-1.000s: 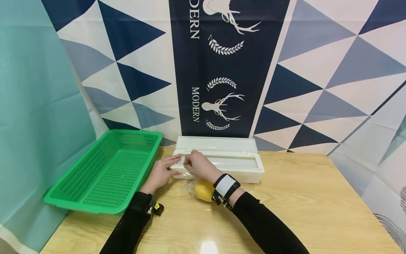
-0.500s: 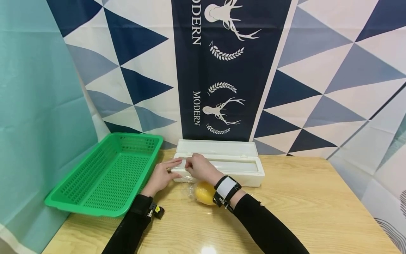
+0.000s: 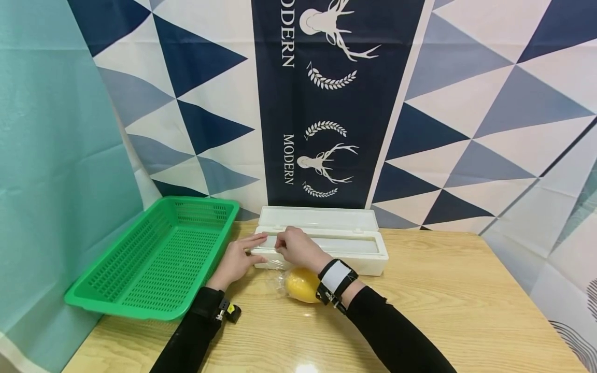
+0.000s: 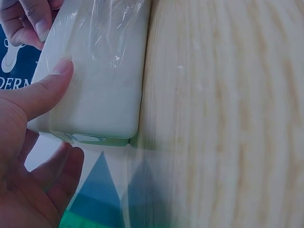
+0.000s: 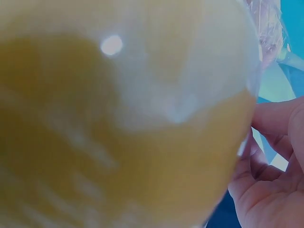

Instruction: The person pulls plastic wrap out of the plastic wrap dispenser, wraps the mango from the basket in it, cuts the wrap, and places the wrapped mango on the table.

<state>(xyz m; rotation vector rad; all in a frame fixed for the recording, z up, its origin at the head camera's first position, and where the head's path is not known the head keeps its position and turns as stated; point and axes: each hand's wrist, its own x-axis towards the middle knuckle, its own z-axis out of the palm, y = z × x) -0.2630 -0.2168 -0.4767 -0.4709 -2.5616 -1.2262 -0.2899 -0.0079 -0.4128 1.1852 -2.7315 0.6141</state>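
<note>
A white cling film dispenser (image 3: pixel 361 263) lies across the back of the table with its lid (image 3: pixel 322 216) raised. My left hand (image 3: pixel 235 261) grips its left end, thumb on the front face and fingers over the top. Just right of it, my right hand (image 3: pixel 300 249) pinches at the dispenser's long front bar with curled fingers; what sits between the fingertips is hidden. Clear cling film (image 4: pixel 116 31) hangs wrinkled over the front face. Below my right wrist, a rounded yellow fruit (image 3: pixel 300 285) in crumpled film rests on the table, filling most of the right wrist view.
A green plastic basket (image 3: pixel 224 228) with slotted walls stands left of my left hand. Patterned cloth (image 3: pixel 210 93) hangs right behind the dispenser, and a pale teal cloth (image 3: pixel 60 155) hangs at the left. The wooden table (image 3: pixel 466 300) extends to the right.
My right hand has crept slightly to the right along the dispenser. My left hand keeps its hold on the left end. The head view has tilted up a little.
</note>
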